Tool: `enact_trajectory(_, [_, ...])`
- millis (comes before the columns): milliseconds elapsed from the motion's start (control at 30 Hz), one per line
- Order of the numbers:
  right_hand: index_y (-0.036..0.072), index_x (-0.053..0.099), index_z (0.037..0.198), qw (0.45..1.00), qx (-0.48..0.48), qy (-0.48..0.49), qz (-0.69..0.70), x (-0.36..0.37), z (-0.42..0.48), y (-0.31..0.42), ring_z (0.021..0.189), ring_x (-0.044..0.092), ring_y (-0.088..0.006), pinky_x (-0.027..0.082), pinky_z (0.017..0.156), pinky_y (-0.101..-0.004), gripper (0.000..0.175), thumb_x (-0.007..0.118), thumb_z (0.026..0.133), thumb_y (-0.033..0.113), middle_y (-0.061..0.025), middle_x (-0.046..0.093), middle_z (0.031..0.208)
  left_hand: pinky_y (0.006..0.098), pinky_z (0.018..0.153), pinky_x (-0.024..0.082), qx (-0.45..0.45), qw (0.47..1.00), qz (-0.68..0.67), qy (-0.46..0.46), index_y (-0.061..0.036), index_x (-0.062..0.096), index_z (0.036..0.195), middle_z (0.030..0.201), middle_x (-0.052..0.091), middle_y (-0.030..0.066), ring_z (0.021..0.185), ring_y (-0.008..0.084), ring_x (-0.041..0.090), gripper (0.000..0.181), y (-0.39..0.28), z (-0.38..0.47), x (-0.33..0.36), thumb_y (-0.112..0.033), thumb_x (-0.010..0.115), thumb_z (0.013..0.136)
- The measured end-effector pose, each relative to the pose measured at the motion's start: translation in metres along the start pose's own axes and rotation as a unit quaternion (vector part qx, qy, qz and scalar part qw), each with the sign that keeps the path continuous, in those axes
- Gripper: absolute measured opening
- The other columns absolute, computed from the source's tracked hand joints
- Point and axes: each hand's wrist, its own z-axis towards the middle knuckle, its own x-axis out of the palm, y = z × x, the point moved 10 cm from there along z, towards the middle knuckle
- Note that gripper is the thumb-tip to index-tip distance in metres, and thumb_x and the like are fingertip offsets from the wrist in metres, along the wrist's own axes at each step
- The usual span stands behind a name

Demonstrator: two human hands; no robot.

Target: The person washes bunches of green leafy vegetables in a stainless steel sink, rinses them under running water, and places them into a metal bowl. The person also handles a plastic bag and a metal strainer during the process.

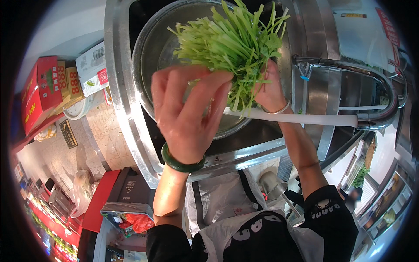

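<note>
My right hand, wearing a silver bracelet, grips a thick bunch of green leafy stalks, which look like thin celery. Many cut stem ends fan out to the left and top. The bunch is held above a large round metal basin inside the sink. My left hand, with a green bangle, is slightly blurred beside the bunch, its fingers bent and its fingertips close to the lower leaves. Whether it pinches a stem cannot be made out. Below the bunch, a white hose passes over the basin.
The hose is fitted to a curved chrome faucet on the right. A steel sink rim surrounds the basin. Lower left stands a waste bin with a red bag in it. Cartons sit farther left. A person is at far right.
</note>
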Motion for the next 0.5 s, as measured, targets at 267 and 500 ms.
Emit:
enact_trajectory(267, [-0.001, 0.054, 0.096, 0.999, 0.002, -0.02, 0.033, -0.008, 0.004, -0.002, 0.081, 0.059, -0.0184, 0.048, 0.078, -0.0314, 0.025, 0.036, 0.091, 0.015, -0.0086, 0.06, 0.091, 0.0317, 0.065, 0.041, -0.046, 0.999, 0.014, 0.021, -0.0105, 0.063, 0.084, 0.079, 0.052, 0.0018, 0.073, 0.0222, 0.047, 0.026, 0.012, -0.006, 0.025, -0.003, 0.07, 0.061])
enact_trajectory(500, [-0.001, 0.051, 0.104, 0.887, -0.062, -0.049, -0.455, 0.001, 0.005, 0.011, 0.078, 0.058, -0.0146, 0.05, 0.067, -0.0271, 0.025, 0.039, 0.091, 0.016, -0.0087, 0.058, 0.093, 0.032, 0.065, 0.04, -0.158, 0.984, -0.066, 0.054, -0.008, 0.059, 0.075, 0.074, 0.052, 0.0036, 0.072, 0.0231, 0.048, 0.018, 0.03, -0.01, 0.036, -0.002, 0.069, 0.062])
